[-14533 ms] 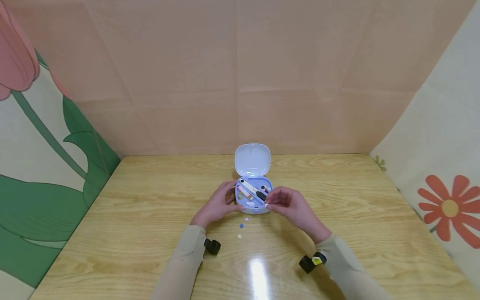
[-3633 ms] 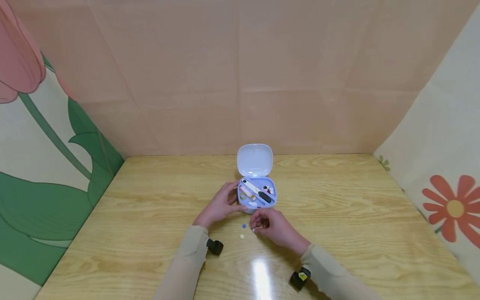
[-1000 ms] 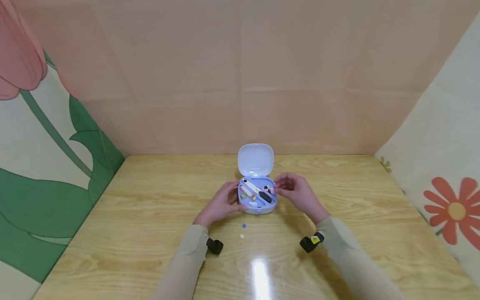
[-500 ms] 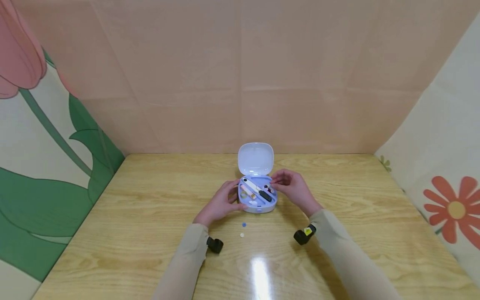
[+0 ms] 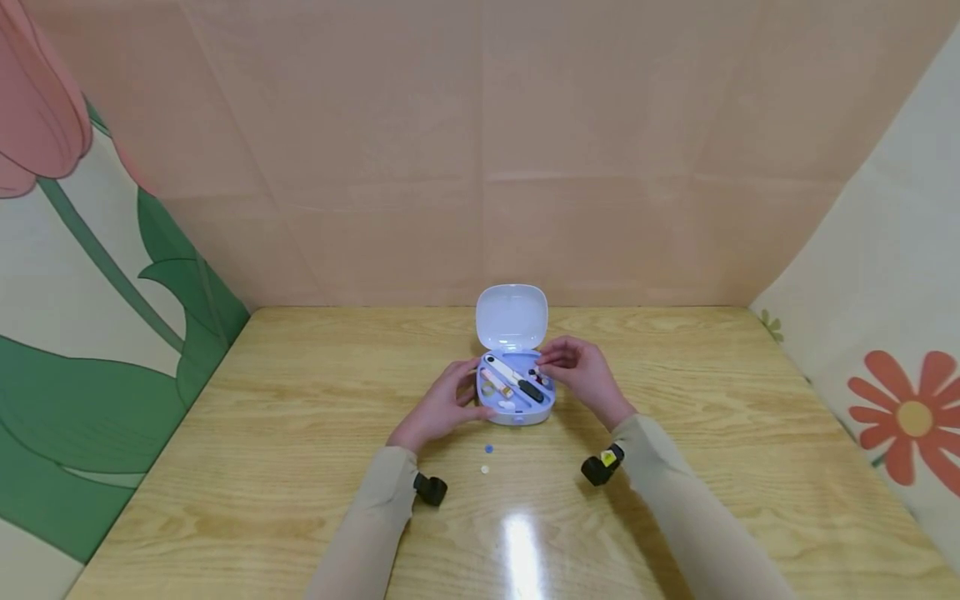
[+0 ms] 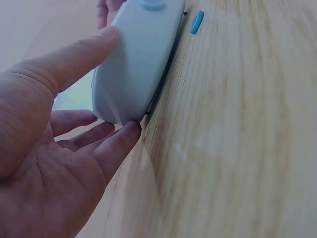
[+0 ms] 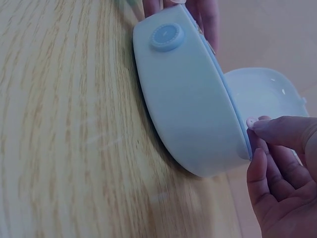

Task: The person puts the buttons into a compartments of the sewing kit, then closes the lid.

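A small lavender sewing box (image 5: pixel 517 420) stands on the table with its lid (image 5: pixel 512 317) raised at the back. My left hand (image 5: pixel 437 408) holds its left side, thumb at the front corner and fingers around the side. At the box's right rim, my right hand (image 5: pixel 588 379) pinches a small pale pink button (image 7: pixel 251 122) between thumb and fingertips. Small dark and pale pieces (image 5: pixel 536 377) lie in the right compartment, partly hidden by that hand. A white tool with a black end (image 5: pixel 529 390) lies diagonally across the middle. Left of it is a pink-and-white piece (image 5: pixel 496 383).
In front of the box, a blue button (image 5: pixel 489 449) and a cream button (image 5: pixel 484 470) lie on the wooden table (image 5: pixel 300 467). A pink-beige backdrop (image 5: pixel 375 167) rises behind the table's far edge. Each wrist wears a black camera.
A third button is gone from the table, where my right hand was seen earlier. That hand went up to the box's right side, then shifted slightly inward. My left hand stays at the box.
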Motion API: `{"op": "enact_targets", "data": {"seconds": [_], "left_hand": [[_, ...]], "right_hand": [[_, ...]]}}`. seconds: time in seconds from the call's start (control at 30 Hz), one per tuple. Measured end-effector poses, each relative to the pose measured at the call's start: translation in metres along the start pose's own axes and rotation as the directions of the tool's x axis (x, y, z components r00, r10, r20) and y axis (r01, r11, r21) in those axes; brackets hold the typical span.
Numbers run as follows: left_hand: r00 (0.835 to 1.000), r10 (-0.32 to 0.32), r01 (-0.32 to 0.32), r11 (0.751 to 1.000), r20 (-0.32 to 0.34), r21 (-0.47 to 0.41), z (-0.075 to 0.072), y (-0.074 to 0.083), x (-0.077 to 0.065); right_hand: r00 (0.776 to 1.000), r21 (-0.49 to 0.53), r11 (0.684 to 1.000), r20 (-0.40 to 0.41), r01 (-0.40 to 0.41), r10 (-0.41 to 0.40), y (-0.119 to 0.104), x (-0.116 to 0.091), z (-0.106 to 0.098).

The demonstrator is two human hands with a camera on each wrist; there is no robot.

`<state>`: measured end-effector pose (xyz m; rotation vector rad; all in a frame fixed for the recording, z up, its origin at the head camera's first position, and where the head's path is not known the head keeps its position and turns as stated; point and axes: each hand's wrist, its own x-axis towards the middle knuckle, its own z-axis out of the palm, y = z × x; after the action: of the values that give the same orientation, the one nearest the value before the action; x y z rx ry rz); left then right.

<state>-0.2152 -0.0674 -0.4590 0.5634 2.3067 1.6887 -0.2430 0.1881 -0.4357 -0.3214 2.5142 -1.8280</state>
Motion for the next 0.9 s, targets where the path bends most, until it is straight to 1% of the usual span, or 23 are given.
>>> {"op": "enact_targets", "data": {"seconds": [0.1, 0.33, 0.5, 0.8, 0.9], "left_hand": [[1.0, 0.001, -0.001, 1.0, 0.0, 0.0, -0.0003, -0.0003, 0.0004], [1.0, -0.005, 0.005, 1.0, -0.002, 0.01, -0.0001, 0.0003, -0.0001], [1.0, -0.012, 0.012, 1.0, -0.004, 0.013, 0.0003, 0.0002, -0.0003], [1.0, 0.007, -0.007, 1.0, -0.008, -0.001, 0.0004, -0.0014, 0.0001], [1.0, 0.009, -0.009, 1.0, -0.011, -0.001, 0.0002, -0.0025, 0.0002]], "right_hand": [[1.0, 0.001, 1.0, 0.005, 0.01, -0.01, 0.0011, 0.0009, 0.0014], [1.0, 0.017, 0.999, 0.011, -0.029, 0.029, 0.0014, 0.0006, 0.0029], [1.0, 0.006, 1.0, 0.016, -0.016, 0.016, 0.0012, -0.0007, 0.0027], [1.0, 0.018, 1.0, 0.03, -0.008, 0.007, 0.0001, -0.0047, -0.0002], [0.999, 0.027, 1.0, 0.04, 0.011, -0.012, -0.0009, -0.0071, -0.002]]}}
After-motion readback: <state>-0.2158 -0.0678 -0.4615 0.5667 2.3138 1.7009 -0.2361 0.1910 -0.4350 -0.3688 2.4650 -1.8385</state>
